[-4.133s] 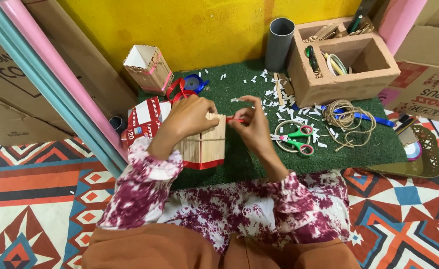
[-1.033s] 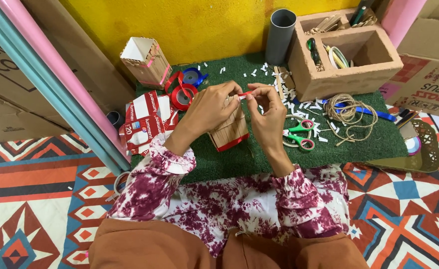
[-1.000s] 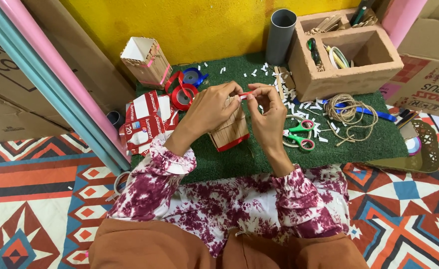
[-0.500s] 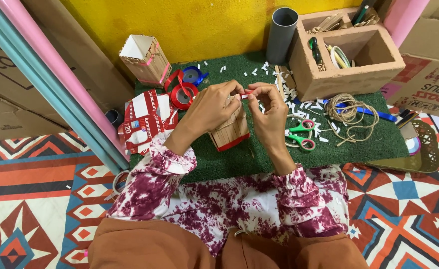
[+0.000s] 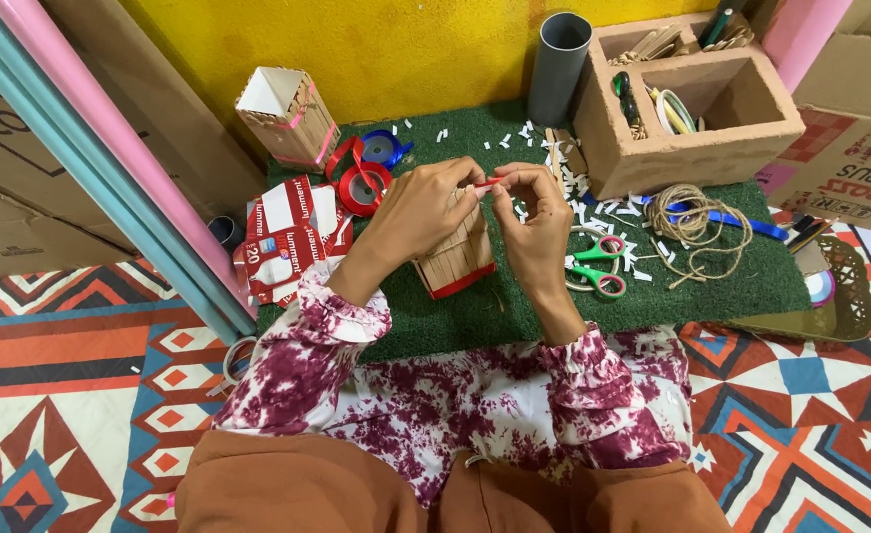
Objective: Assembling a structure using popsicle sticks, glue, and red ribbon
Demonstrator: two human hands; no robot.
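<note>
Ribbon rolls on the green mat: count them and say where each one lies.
2. A red ribbon roll lies just left of the left hand, and a blue ribbon roll touches it behind, nearer the yellow wall. Others may be hidden under the hands.

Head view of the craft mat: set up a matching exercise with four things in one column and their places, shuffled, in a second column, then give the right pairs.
Things:
1. scissors
2. grey tube
3. coil of twine
4. stick house

Places:
A. standing upright at the left end of the clay-coloured organiser box
B. loose on the green mat in front of that box
C. under the left hand and right hand
D. flat on the mat, just right of the right hand

Pairs: 1-D, 2-A, 3-B, 4-C
</note>
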